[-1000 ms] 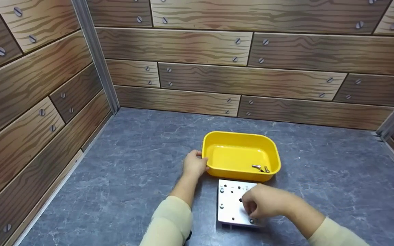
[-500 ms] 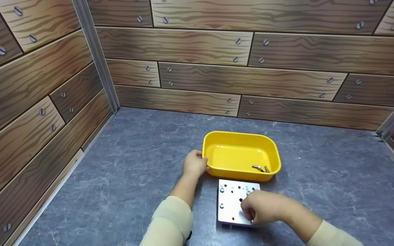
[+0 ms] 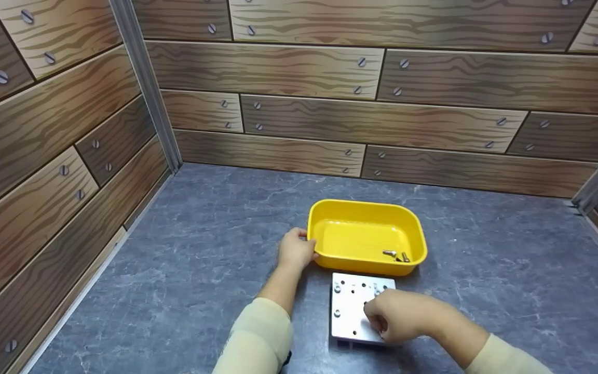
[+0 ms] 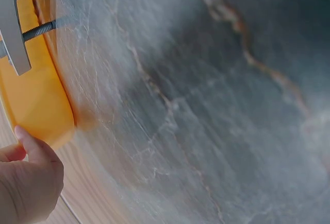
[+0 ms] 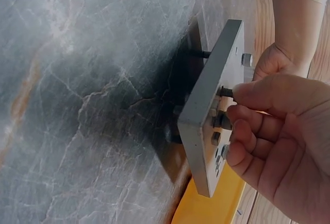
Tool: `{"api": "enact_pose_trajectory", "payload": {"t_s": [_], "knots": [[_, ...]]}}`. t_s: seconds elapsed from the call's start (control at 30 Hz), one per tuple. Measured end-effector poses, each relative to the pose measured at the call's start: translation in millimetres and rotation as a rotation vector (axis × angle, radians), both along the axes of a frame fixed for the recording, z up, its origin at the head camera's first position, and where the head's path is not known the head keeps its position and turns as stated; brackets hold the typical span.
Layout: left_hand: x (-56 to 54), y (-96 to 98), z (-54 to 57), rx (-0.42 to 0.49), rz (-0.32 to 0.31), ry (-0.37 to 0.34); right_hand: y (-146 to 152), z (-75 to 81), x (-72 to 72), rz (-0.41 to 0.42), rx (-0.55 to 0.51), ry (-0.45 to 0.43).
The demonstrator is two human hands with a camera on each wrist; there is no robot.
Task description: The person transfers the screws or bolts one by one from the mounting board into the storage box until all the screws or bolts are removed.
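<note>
My left hand [image 3: 295, 249] grips the left rim of a yellow plastic bin [image 3: 361, 206], its thumb over the edge in the left wrist view. In front of the bin sits a silver metal plate [image 3: 348, 319] with drilled holes and several bolts in it. My right hand [image 3: 405, 314] is over the plate's near right corner. In the right wrist view, my thumb and forefinger pinch a bolt [image 5: 226, 92] standing in one of the plate's holes. The head view hides that bolt behind the fingers. Bolt shanks [image 4: 38, 31] stick out from the plate's underside, holding it off the table.
A few loose bolts [image 3: 390, 253] lie in the bin's near right corner. Wood-patterned walls [image 3: 299, 114] enclose the grey marbled table [image 3: 216, 218] at the back and sides. The bin stands just behind the plate.
My right hand has shifted slightly toward me over the same corner, uncovering a bolt at the plate's far right and covering the near-corner bolt. My left hand stays on the bin.
</note>
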State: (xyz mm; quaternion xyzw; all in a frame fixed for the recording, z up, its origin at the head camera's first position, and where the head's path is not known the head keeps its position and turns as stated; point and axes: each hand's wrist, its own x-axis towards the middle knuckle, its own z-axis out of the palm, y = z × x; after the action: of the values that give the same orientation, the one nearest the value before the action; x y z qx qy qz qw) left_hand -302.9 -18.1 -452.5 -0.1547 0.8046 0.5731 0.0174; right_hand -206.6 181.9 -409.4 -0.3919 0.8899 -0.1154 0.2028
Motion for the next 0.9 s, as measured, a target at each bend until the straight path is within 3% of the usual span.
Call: {"api": "enact_pose_trajectory", "payload": {"t_s": [0.4, 0.63, 0.9], "knots": [[0.0, -0.3, 0.0, 0.000, -0.001, -0.002, 5.2, 7.1, -2.4, -0.006, -0.040, -0.042], [-0.1, -0.9, -0.4, -0.002, 0.000, 0.003, 14.2, 17.9, -11.9, 0.003, -0.097, 0.014], [-0.2, -0.5, 0.2, -0.005, -0.003, 0.004, 34.2, 27.1, -34.1, -0.130, -0.121, 0.046]]}}
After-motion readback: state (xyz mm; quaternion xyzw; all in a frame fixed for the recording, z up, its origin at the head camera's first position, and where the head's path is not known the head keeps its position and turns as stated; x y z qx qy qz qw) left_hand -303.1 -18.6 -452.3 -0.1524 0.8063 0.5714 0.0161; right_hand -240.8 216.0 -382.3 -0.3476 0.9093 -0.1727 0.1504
